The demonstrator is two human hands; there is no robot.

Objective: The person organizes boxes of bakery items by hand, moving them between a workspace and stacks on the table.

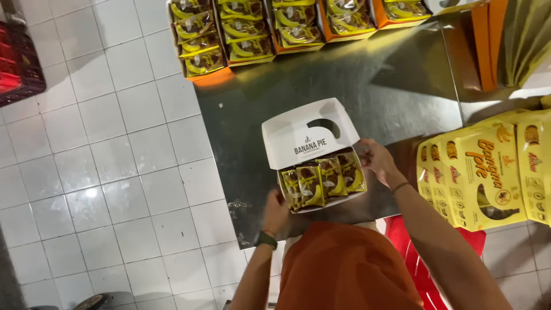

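While a red crate [17,60] sits far off to the left of both hands on the white tiled floor [103,149], the person stands at the near edge of a steel surface [367,86]. The left hand [275,211], with a dark green band [266,239] at its wrist, is pressed against the near left corner of an open white box [304,135]; its fingers are tucked under or behind the box edge, so I cannot tell whether they are clenched on it or only steadying it. Between the two hands the box lies on the surface with its lid tipped up and away from the person, and a row of brown and yellow packets [324,179] stands packed inside it. The right hand [376,161] is at the box's right edge, fingers curled and touching the rightmost packet; whether it pinches the packet cannot be made out. Well beyond the hands, along the far edge of the surface, open orange and yellow trays [241,34] are filled with more such packets. Just to the right of the right hand lies a fanned stack of flat yellow cartons [482,172], and below them, beside the person's right arm, a red stool [425,258] shows.
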